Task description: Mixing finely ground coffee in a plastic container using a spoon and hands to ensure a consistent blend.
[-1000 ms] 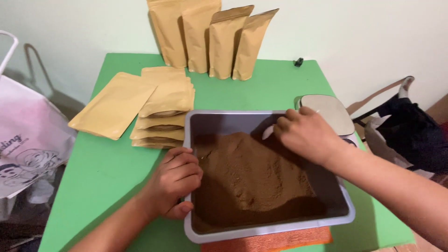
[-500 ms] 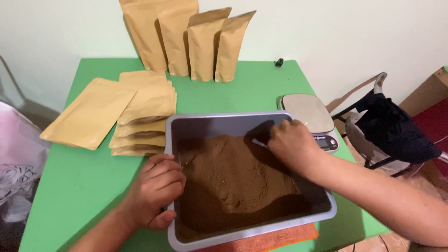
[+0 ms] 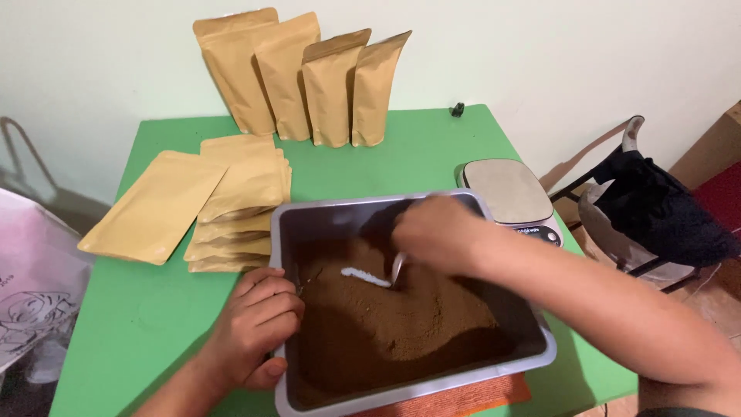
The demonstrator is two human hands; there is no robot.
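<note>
A grey metal tray (image 3: 417, 388) full of brown powder (image 3: 386, 324) sits on the green table (image 3: 139, 309). My left hand (image 3: 258, 324) rests curled against the tray's left rim. My right hand (image 3: 436, 232), blurred by motion, is over the tray's back half and grips a white scoop (image 3: 378, 276) whose end lies on the powder.
Several upright kraft pouches (image 3: 309, 77) stand against the wall at the back. Flat empty pouches (image 3: 224, 201) are stacked left of the tray. A small kitchen scale (image 3: 509, 193) is behind the tray on the right. A chair with dark cloth (image 3: 656, 208) stands off the table's right.
My right hand has moved from the tray's back right corner toward the middle, dragging the white scoop over the powder. The left hand has stayed at the rim. The camera shifted.
</note>
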